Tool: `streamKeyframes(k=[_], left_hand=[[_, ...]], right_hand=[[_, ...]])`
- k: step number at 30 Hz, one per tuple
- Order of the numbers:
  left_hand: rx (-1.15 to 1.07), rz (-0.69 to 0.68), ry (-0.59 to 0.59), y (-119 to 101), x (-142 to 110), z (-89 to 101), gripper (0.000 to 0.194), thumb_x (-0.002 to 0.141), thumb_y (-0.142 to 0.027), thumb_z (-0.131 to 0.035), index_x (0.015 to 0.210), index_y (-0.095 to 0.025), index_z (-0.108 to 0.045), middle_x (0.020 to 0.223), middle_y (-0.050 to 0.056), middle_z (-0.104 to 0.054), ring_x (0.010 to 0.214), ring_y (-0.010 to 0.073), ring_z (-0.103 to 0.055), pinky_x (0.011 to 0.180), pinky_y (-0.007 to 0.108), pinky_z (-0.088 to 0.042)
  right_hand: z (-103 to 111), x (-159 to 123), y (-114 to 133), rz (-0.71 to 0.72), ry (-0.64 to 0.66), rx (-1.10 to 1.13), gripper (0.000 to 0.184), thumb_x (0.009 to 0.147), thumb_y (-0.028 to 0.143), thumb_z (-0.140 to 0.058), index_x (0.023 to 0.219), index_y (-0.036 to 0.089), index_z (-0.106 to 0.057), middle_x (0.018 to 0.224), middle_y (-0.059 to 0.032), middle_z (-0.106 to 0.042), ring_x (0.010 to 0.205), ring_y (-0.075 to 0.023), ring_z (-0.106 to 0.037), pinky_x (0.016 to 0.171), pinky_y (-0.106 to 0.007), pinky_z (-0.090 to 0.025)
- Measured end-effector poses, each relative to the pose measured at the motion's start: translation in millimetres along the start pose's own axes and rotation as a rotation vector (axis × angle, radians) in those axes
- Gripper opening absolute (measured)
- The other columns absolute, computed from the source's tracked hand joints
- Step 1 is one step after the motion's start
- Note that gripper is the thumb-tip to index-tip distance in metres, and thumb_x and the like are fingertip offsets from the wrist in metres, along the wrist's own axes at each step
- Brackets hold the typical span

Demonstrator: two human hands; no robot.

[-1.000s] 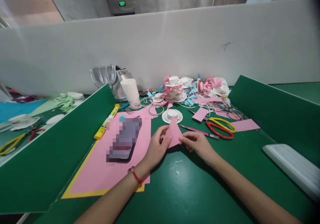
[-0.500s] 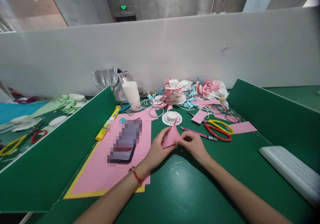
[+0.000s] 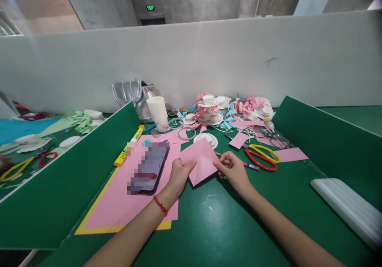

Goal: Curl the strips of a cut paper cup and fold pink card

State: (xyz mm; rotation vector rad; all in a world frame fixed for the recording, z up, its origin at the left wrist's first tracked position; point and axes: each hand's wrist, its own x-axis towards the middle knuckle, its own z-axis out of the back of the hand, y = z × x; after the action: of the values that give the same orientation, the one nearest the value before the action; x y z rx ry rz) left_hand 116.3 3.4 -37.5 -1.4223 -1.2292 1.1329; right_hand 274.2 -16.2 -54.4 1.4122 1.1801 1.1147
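Observation:
A creased square of pink paper [image 3: 203,161] is spread between my hands above the green table, one corner pointing down. My left hand [image 3: 179,175], with a red cord bracelet on its wrist, grips the left side, thumb on top. On the right edge, my right hand [image 3: 234,170] pinches the paper between thumb and fingers. Behind the paper lies a white lacy paper doily [image 3: 215,140] with a white round piece on it, partly covered. A utility knife [image 3: 251,166] lies partly hidden behind my right hand.
Red and yellow handled scissors [image 3: 262,157] lie to the right, near a pink strip [image 3: 291,154]. A phone [image 3: 152,167] rests on pink sheets [image 3: 110,207] at left, beside a yellow glue tube [image 3: 128,147]. Stacked paper cups [image 3: 158,114] stand behind. Green dividers [image 3: 98,155] flank the table.
The pink paper was folded up between my hands and is now opened out nearly flat. My hands have moved slightly apart, and the paper now covers part of the doily.

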Motion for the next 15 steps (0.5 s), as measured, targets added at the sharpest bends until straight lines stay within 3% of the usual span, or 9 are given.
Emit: streamKeyframes(k=[6,10,13,15], left_hand=[[-0.015,0.019,0.014,-4,3,-1.4,0.024,0.052,-0.024,-0.072,0.068,-0.009,-0.062,0.062,0.005,-0.064,0.060,0.0168,-0.057,0.056,0.028,-0.046],[0.025,0.001,-0.048,-3,3,-1.3,0.022,0.053,-0.021,-0.072,0.066,-0.011,-0.057,0.060,0.002,-0.061,0.057,0.0140,-0.055,0.053,0.025,-0.045],[0.030,-0.017,-0.065,-3,2,-1.4,0.020,0.055,-0.018,-0.070,0.065,-0.013,-0.054,0.059,-0.001,-0.059,0.055,0.0122,-0.053,0.051,0.024,-0.044],[-0.004,-0.033,-0.014,-5,2,-2.0,0.018,0.057,-0.015,-0.068,0.068,-0.013,-0.054,0.062,-0.001,-0.059,0.057,0.0125,-0.053,0.052,0.023,-0.044]], right_hand=[[1,2,-2,0.034,0.031,-0.047,0.019,0.069,0.031,-0.059,0.071,0.020,-0.044,0.050,0.0098,-0.043,0.036,-0.0053,-0.042,0.033,-0.016,-0.033],[1,-1,3,0.098,0.085,-0.179,0.011,0.071,0.028,-0.054,0.078,0.019,-0.054,0.069,0.0024,-0.056,0.045,-0.0077,-0.049,0.038,-0.020,-0.038],[0,-6,8,0.155,0.168,-0.311,0.023,0.065,0.019,-0.059,0.088,0.020,-0.060,0.092,-0.0036,-0.061,0.067,-0.0134,-0.058,0.053,-0.023,-0.045],[-2,-10,10,0.158,0.238,-0.349,0.035,0.062,0.014,-0.060,0.096,0.021,-0.061,0.102,-0.0047,-0.060,0.069,-0.0135,-0.058,0.057,-0.024,-0.047]])
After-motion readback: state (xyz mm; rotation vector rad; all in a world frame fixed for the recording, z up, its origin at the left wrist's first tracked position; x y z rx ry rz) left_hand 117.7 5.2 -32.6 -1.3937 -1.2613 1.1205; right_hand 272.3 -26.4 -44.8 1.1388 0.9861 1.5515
